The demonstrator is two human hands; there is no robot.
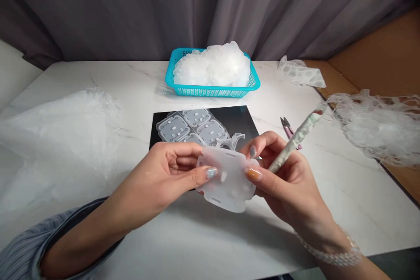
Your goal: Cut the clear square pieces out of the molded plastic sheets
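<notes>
A translucent, frosted silicone-like piece [226,190] with small slots is held up between both hands over the near edge of the black board. My left hand [173,179] pinches its left side, thumb on the front face. At its right side my right hand [282,175] grips it between thumb and fingers. A pen-like tool with a wrapped, whitish handle [297,140] also rests in my right hand, pointing up and right. On the black board [241,118] behind lie a sheet of similar moulded pieces [197,118] and a curled clear scrap [234,140].
A turquoise basket [213,92] heaped with translucent white pieces [226,65] stands at the back. Small pink-handled snips [288,129] lie right of the board. Cut-out scrap sheets [383,127] pile up at right, with another scrap [302,73] behind. A clear plastic bag [62,131] spreads at left.
</notes>
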